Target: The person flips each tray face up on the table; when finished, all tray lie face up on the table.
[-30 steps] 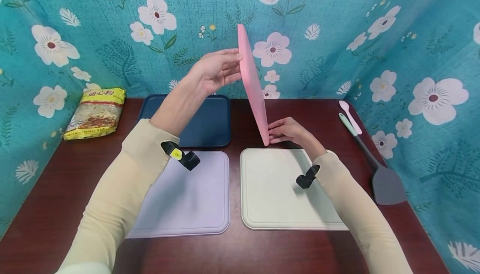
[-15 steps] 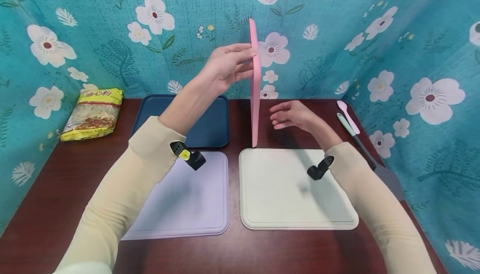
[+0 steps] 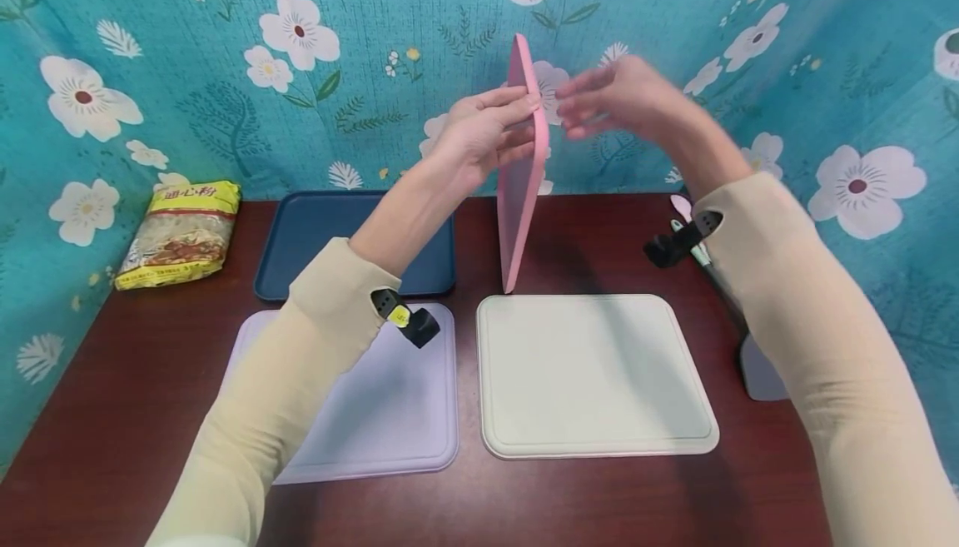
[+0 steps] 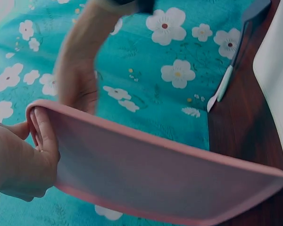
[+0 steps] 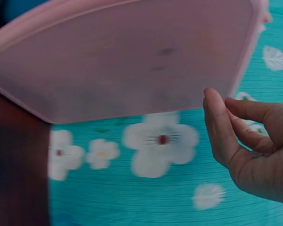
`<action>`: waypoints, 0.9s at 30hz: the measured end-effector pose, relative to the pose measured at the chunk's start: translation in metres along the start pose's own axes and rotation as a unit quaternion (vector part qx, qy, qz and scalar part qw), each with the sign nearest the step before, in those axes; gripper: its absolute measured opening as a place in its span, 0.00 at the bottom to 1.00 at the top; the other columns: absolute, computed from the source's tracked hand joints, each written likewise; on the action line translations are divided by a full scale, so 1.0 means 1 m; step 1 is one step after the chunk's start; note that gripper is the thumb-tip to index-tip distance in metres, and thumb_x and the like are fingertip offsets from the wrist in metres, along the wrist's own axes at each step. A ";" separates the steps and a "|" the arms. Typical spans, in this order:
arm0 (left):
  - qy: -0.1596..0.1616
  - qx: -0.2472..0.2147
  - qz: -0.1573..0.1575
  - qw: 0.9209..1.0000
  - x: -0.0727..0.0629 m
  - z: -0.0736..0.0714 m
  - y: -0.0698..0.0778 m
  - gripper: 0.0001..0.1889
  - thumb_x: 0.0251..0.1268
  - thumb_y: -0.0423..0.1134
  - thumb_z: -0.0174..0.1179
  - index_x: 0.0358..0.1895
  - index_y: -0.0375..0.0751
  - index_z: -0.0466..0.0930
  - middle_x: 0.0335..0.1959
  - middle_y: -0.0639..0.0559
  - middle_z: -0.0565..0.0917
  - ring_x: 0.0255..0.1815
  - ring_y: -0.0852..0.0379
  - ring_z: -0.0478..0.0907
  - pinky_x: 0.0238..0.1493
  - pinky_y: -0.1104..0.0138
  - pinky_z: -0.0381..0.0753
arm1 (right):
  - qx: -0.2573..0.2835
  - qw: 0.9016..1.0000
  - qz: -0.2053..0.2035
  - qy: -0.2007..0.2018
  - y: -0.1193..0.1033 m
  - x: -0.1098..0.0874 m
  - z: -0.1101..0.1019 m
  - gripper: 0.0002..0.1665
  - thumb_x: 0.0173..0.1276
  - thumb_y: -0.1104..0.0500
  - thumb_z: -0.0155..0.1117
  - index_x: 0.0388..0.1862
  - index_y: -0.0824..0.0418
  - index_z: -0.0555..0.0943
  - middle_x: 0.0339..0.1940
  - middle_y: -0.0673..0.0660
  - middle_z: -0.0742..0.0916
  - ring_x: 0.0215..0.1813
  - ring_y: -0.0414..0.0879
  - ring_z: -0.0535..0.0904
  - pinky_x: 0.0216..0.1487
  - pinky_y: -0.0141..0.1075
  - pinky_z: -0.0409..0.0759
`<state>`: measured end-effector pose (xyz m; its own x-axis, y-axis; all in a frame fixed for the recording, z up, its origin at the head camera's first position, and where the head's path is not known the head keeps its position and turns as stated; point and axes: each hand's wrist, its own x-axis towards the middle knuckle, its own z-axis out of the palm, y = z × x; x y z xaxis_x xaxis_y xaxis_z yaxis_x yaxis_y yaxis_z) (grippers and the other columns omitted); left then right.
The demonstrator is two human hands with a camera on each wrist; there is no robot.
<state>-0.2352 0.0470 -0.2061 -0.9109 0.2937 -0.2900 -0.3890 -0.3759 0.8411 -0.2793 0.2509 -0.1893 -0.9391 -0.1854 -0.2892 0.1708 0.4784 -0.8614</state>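
Note:
A pink rectangular tray (image 3: 524,164) with a raised rim is held up on edge, its lower corner close over the back of the cream tray (image 3: 595,376). My left hand (image 3: 487,131) grips its near side high up, thumb on the rim and fingers tucked inside, as the left wrist view shows at the tray's end (image 4: 165,160). My right hand (image 3: 614,97) is raised to the right of the tray, blurred, holding nothing. In the right wrist view its loosely extended fingers (image 5: 217,122) overlap the lower edge of the pink tray (image 5: 132,66).
A navy tray (image 3: 322,235) lies at the back left, with a lilac tray (image 3: 404,414) in front of it. A yellow food packet (image 3: 183,231) sits at the far left. Partly behind my right arm lie a grey spatula (image 3: 760,372) and a pale pink spoon (image 3: 680,206).
My right hand has left the pink tray's lower edge and risen to its upper right side. My left hand has shifted right with the tray, which now leans the other way.

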 end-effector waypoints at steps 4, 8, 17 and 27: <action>-0.001 0.006 -0.009 1.000 0.002 0.013 -0.002 0.17 0.63 0.33 0.64 0.56 0.42 0.81 0.43 0.47 0.85 0.33 0.54 0.81 0.45 0.63 0.83 | -0.030 0.998 -0.008 0.046 -0.032 0.003 -0.010 0.30 0.68 0.57 0.64 0.67 0.65 0.71 0.51 0.62 0.81 0.45 0.48 0.84 0.45 0.35 0.82; -0.007 0.018 -0.009 1.000 0.005 0.022 -0.008 0.17 0.62 0.33 0.65 0.54 0.42 0.81 0.40 0.49 0.85 0.35 0.53 0.82 0.42 0.63 0.84 | -0.071 0.996 0.012 0.060 -0.050 0.009 -0.013 0.32 0.69 0.54 0.62 0.68 0.64 0.69 0.48 0.59 0.82 0.39 0.44 0.86 0.45 0.34 0.82; -0.024 0.030 -0.008 0.999 0.009 0.033 -0.014 0.16 0.62 0.33 0.65 0.53 0.40 0.81 0.38 0.49 0.85 0.35 0.54 0.83 0.40 0.63 0.85 | -0.204 0.978 0.036 0.040 -0.062 0.015 -0.013 0.22 0.71 0.50 0.60 0.55 0.64 0.76 0.31 0.52 0.83 0.32 0.42 0.86 0.40 0.31 0.83; -0.032 0.015 -0.024 0.999 0.015 0.006 -0.025 0.17 0.67 0.35 0.61 0.58 0.39 0.78 0.50 0.42 0.83 0.33 0.51 0.83 0.40 0.62 0.85 | -0.246 0.966 0.052 0.064 -0.048 0.012 -0.026 0.27 0.71 0.47 0.58 0.60 0.65 0.75 0.26 0.47 0.86 0.34 0.43 0.87 0.52 0.37 0.80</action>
<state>-0.2386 0.0664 -0.2284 -0.8799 0.3665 -0.3024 -0.4276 -0.3334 0.8402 -0.3063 0.2479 -0.1410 -0.9592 -0.0227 -0.2818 0.1327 0.8442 -0.5194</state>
